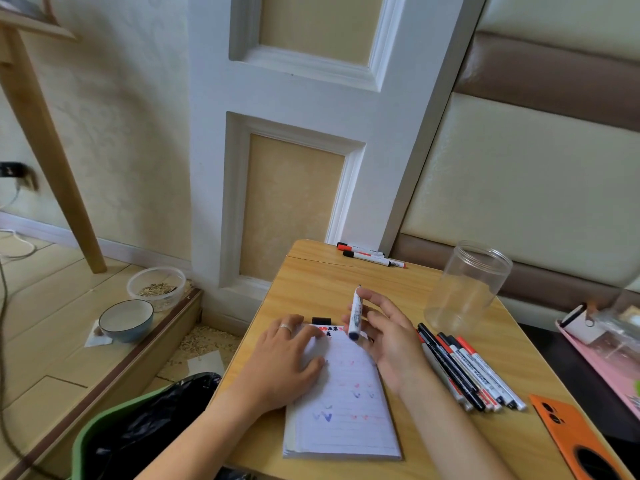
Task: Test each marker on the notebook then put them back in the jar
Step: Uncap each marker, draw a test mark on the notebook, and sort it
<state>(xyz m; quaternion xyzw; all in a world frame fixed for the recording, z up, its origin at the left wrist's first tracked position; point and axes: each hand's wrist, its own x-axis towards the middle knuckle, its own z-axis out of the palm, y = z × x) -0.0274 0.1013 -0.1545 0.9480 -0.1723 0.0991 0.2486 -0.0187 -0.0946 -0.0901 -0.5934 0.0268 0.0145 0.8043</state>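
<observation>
Right hand (388, 337) gripped a marker (355, 315) upright over notebook (343, 407). Left hand (284, 362), fingers straight, pressed the page. Jar (467, 289) at two o'clock.

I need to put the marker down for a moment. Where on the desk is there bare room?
Bare wood lies between the notebook and the far markers, left of the jar. A smaller patch sits near the front edge between marker row and orange phone. It is crowded right of the notebook.
</observation>
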